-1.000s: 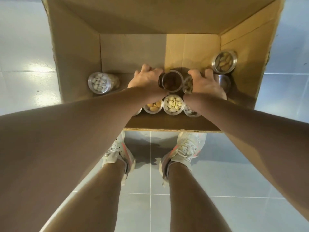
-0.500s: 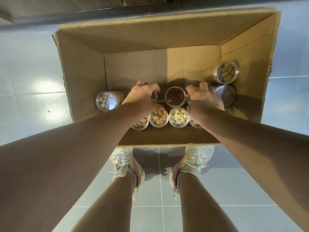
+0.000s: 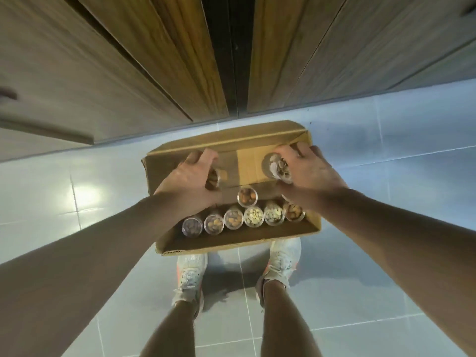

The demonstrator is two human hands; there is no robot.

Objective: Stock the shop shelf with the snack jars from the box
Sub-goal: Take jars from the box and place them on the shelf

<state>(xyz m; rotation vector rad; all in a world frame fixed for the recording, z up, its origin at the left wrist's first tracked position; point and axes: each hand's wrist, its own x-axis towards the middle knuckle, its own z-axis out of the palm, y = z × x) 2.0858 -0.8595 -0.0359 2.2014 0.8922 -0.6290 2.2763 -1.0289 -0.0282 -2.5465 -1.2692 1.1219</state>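
Lifted clear of cardboard box (image 3: 239, 240) since before: left hand (image 3: 189, 181) wrapped round one snack jar (image 3: 214, 179), right hand (image 3: 307, 176) gripping another jar (image 3: 279, 167).

This is looking like the stocking end of a small shop or its storeroom — an open cardboard box (image 3: 231, 150) is sitting on a pale, glossy tiled floor (image 3: 386, 163), and clear snack jars (image 3: 253, 216) of nuts and seeds are lining up inside it along its near wall. Just beyond the box, wood-grain cabinet panels (image 3: 167, 60) are rising from the floor — fitted, plain-fronted units with a dark gap (image 3: 224, 47) running between them. No signage or counter is showing.
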